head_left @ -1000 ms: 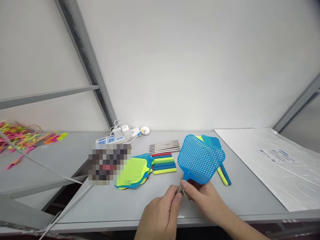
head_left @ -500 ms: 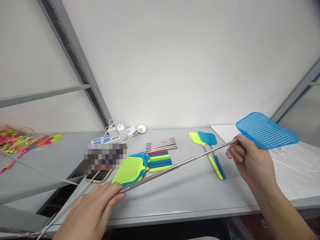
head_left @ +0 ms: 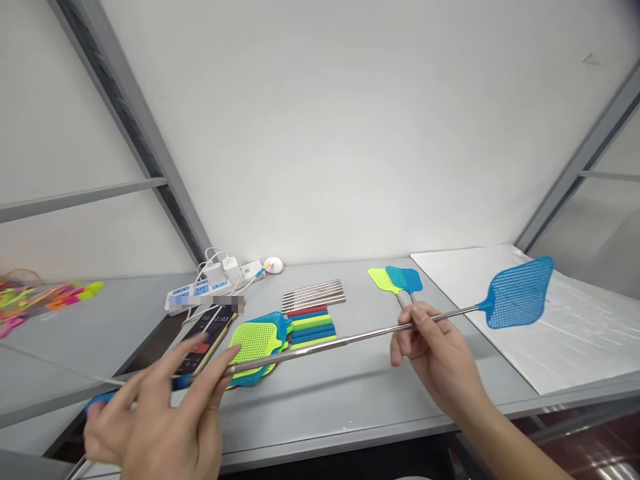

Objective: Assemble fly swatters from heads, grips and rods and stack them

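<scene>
A blue fly swatter with a long metal telescopic rod stretches slantwise across the view above the table, its mesh head at the right. My right hand is closed around the rod, thumb on top, well below the head. At the other end, my left hand grips the swatter around its blue handle, with some fingers raised; part of the handle is hidden. Behind the rod lie stacked swatter heads, yellow-green on top, beside several coloured handles and several metal rods.
A yellow-green swatter and a blue one lie behind my right hand. White sheeting covers the right side. At left are a phone, a power strip with cables, and colourful items.
My right hand has slid from near the swatter's head leftward down the rod. The mesh head has turned. My left hand has shifted left onto the blue handle, now partly visible.
</scene>
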The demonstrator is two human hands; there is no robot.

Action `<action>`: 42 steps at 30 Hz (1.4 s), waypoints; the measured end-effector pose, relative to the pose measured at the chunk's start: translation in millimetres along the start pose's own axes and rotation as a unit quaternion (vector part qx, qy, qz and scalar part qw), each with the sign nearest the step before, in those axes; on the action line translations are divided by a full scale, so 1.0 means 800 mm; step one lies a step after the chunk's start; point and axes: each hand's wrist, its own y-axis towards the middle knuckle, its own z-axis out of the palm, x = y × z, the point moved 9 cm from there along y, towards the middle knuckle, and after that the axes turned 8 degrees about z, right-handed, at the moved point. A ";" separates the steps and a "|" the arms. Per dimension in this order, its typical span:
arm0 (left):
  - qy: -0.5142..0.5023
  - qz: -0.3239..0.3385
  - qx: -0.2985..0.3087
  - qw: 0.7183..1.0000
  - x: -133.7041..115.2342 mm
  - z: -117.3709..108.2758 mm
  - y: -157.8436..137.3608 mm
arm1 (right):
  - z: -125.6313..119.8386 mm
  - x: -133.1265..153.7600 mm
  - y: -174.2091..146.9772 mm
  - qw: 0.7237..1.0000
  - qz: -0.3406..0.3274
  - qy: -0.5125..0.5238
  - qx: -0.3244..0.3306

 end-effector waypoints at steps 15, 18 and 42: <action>-0.649 -0.410 -0.069 0.637 -0.051 0.146 -0.059 | 0.012 -0.034 -0.013 1.000 -0.008 -0.022 0.005; -0.622 -0.416 -0.123 0.652 -0.006 0.120 -0.055 | -0.041 0.001 0.001 0.995 -0.050 -0.015 -0.080; -0.712 -0.406 -0.005 0.573 -0.077 0.176 -0.049 | -0.030 -0.034 0.009 0.996 -0.014 0.037 -0.076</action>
